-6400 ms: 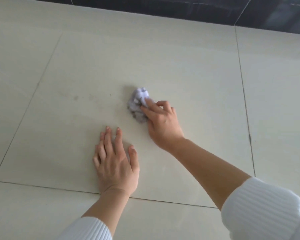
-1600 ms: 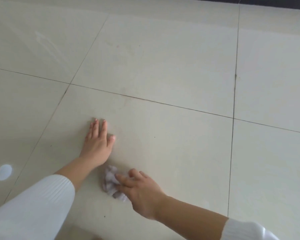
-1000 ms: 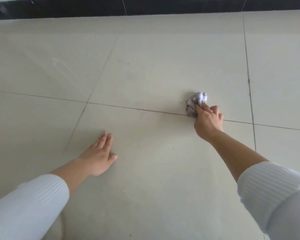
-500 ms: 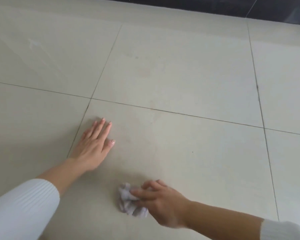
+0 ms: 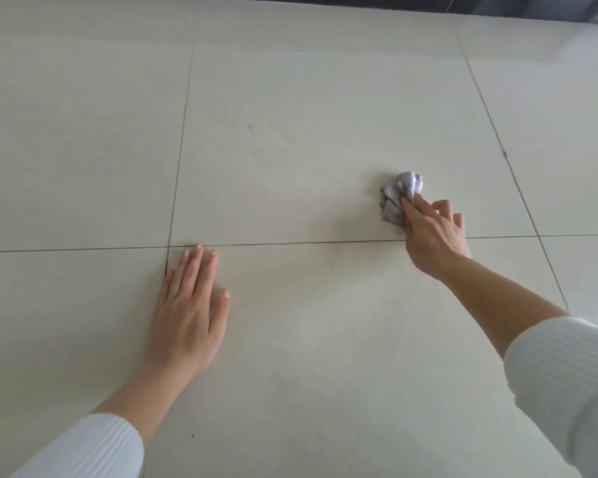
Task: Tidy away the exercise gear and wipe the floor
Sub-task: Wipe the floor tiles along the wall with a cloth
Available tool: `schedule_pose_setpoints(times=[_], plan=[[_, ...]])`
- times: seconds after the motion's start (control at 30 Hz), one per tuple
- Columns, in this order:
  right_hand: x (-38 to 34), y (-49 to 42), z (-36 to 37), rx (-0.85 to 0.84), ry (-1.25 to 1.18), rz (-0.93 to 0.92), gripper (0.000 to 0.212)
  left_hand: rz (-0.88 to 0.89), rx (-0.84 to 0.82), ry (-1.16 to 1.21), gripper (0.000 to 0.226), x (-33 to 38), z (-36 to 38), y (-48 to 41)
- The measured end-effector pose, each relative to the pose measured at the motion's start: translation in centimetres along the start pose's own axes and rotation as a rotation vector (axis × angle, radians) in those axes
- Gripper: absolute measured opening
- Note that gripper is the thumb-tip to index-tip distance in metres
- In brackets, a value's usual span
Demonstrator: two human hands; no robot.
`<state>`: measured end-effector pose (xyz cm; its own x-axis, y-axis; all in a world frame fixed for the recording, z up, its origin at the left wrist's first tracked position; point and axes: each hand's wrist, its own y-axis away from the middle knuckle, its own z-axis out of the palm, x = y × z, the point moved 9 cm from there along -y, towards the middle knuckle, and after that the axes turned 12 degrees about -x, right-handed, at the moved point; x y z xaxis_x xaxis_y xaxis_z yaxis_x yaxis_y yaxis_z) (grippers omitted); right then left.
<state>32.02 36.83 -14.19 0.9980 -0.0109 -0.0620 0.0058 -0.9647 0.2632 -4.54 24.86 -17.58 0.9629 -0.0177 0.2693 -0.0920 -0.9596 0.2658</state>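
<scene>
– Head view: our right hand [image 5: 434,236] reaches far ahead, fingers curled over the crumpled wipe [image 5: 399,196], pinching it down on the floor [image 5: 308,339] just past the grout line [image 5: 290,242]. Our left hand [image 5: 190,312] lies flat, fingers straight, propping us near the tile corner.

– So what can go wrong for us?

– We seem to lean a good deal of weight on that left palm. If the tile is damp or slick, the palm may slide and tip us forward.

– And the wipe?

– It is a small, loose ball, held mostly by our fingertips. Pushing hard at full reach, we could roll off it and scrape our knuckles, or only smear dirt; it looks greyish.

– The faint smudge [image 5: 250,127] farther up the tile?

– We judge it unwiped, and we may miss it if we sweep only on the right.
</scene>
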Motion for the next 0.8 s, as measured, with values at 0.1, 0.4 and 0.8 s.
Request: schedule_pose_setpoints(times=[0.1,0.4,0.8], plan=[[-0.9,-1.4,-0.1,-0.104,-0.059,0.182,0.063,0.011,-0.01,0.018,0.064,0.1,0.0,0.1],[-13.9,12.8,3.0,-0.447,0.008,-0.527,0.055,-0.003,-0.047,-0.009,0.063,0.6,-0.2,0.1],[-7.0,7.1,1.2,-0.096,0.103,-0.234,0.063,0.017,0.005,-0.002,0.064,0.6,-0.3,0.2]])
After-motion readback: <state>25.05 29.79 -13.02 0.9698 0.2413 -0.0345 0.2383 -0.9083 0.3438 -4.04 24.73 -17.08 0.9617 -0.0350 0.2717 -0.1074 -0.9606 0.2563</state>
